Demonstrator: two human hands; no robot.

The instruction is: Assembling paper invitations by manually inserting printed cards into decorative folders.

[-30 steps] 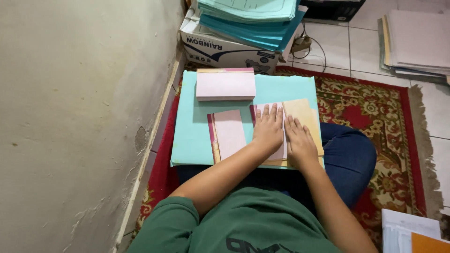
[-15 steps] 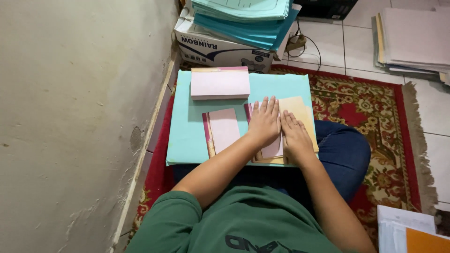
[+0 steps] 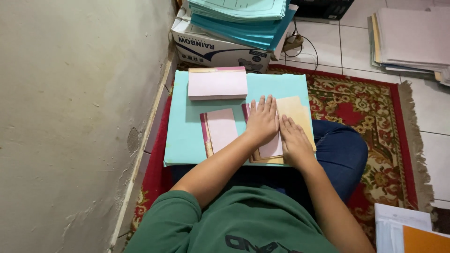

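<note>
A light turquoise board (image 3: 187,136) rests across my lap. On it, my left hand (image 3: 263,121) lies flat with fingers together, pressing a pink booklet (image 3: 272,147) with a dark red spine. My right hand (image 3: 293,139) lies flat beside it on a tan sheet (image 3: 295,110). The two hands touch side by side. Left of them lies a second pink booklet (image 3: 220,130), apart from my hands. A thicker stack of pink booklets (image 3: 217,83) sits at the board's far edge.
A plastered wall (image 3: 70,117) runs close on the left. A cardboard box (image 3: 213,47) topped with teal paper stacks (image 3: 241,18) stands ahead. A red patterned rug (image 3: 375,112) lies underneath. Paper piles (image 3: 408,40) sit at far right, and more sheets (image 3: 405,229) at bottom right.
My hands stay pressed flat on the booklet and tan sheet; only the camera view has shifted slightly.
</note>
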